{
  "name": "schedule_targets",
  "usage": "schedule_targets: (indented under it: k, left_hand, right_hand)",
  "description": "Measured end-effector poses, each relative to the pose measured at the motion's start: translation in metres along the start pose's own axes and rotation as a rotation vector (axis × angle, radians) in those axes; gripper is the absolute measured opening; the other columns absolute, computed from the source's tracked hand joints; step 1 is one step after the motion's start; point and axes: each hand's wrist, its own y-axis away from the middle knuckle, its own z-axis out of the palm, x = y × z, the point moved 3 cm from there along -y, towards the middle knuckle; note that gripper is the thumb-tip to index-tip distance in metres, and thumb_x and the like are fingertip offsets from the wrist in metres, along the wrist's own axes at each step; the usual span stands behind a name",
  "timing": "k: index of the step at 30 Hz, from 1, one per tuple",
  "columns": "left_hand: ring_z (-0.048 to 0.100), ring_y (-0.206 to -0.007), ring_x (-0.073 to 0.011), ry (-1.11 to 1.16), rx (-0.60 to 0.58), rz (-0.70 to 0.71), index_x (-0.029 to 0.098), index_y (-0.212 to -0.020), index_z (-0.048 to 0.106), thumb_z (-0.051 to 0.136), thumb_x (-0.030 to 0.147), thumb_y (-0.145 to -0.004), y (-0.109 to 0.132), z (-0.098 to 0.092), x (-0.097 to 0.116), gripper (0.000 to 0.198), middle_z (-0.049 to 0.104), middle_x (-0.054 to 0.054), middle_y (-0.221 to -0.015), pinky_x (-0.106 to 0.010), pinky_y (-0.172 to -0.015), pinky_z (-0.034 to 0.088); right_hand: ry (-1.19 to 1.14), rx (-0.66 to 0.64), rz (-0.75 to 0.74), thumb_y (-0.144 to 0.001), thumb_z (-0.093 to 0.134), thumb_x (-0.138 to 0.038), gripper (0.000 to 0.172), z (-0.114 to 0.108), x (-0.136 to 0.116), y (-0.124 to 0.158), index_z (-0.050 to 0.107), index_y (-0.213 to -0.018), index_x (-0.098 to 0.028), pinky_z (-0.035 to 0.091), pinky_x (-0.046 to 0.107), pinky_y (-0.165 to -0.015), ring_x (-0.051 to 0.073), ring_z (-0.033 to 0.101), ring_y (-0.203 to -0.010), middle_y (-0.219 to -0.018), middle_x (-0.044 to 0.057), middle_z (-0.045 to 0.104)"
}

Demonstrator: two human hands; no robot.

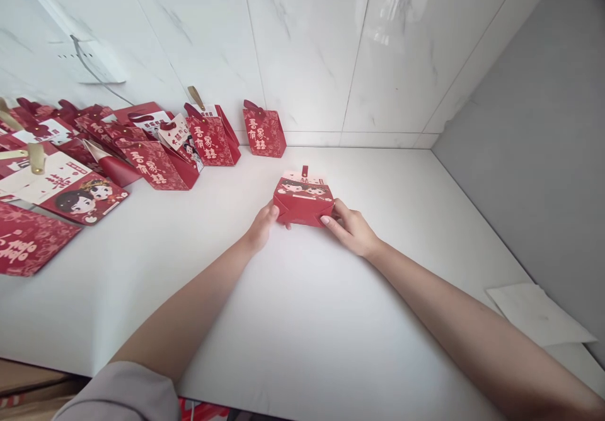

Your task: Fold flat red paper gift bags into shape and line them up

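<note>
Between my two hands is a red gift box (305,210) with a white upper panel, two cartoon figures and a short dark red ribbon loop. It is tilted back, so its plain folded base faces me. My left hand (263,225) grips the box's left side, with fingertips showing under the lower edge. On the right side my right hand (352,225) is closed round the lower corner, thumb on the base and fingers behind. Straight behind the held box, near the wall, stands a similar red box (265,132) with white lettering.
Several more red gift boxes (158,166) crowd the left side of the white table (302,320). A white paper sheet (541,312) lies by the right edge. A cable (89,68) runs from the wall socket panel behind the boxes. A tiled wall (307,43) bounds the back.
</note>
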Motion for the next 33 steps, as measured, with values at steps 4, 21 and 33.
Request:
schedule_targets:
  k: [4, 21, 33]
  left_hand:
    - [0.068, -0.08, -0.0232, -0.049, -0.022, -0.041, 0.021, -0.129, 0.063, 0.052, 0.074, -0.086, 0.0, 0.005, 0.008, 0.069, 0.073, -0.013, -0.11, -0.037, -0.069, 0.055]
    - [0.065, -0.079, -0.0167, -0.046, 0.001, -0.143, 0.016, -0.123, 0.058, 0.063, 0.061, -0.087, 0.002, 0.0, -0.006, 0.057, 0.068, -0.012, -0.114, -0.035, -0.077, 0.056]
    - [0.065, -0.078, -0.0172, -0.046, 0.007, -0.133, 0.015, -0.117, 0.058, 0.063, 0.06, -0.087, 0.001, 0.001, -0.006, 0.054, 0.069, -0.012, -0.107, -0.034, -0.075, 0.056]
  right_hand:
    - [-0.018, 0.017, 0.024, -0.1, 0.045, -0.055, 0.03, 0.0, 0.001, 0.0, 0.052, -0.111, -0.028, 0.055, 0.039, -0.086, 0.026, 0.072, -0.097, -0.1, 0.004, 0.076]
    - [-0.026, 0.023, 0.014, -0.099, 0.047, -0.053, 0.03, 0.001, 0.004, -0.002, 0.053, -0.105, -0.025, 0.053, 0.031, -0.076, 0.02, 0.069, -0.082, -0.096, 0.004, 0.075]
    - [-0.054, 0.037, -0.018, -0.099, 0.05, -0.051, 0.027, 0.001, 0.002, -0.002, 0.051, -0.105, -0.025, 0.053, 0.032, -0.079, 0.019, 0.068, -0.083, -0.097, 0.004, 0.074]
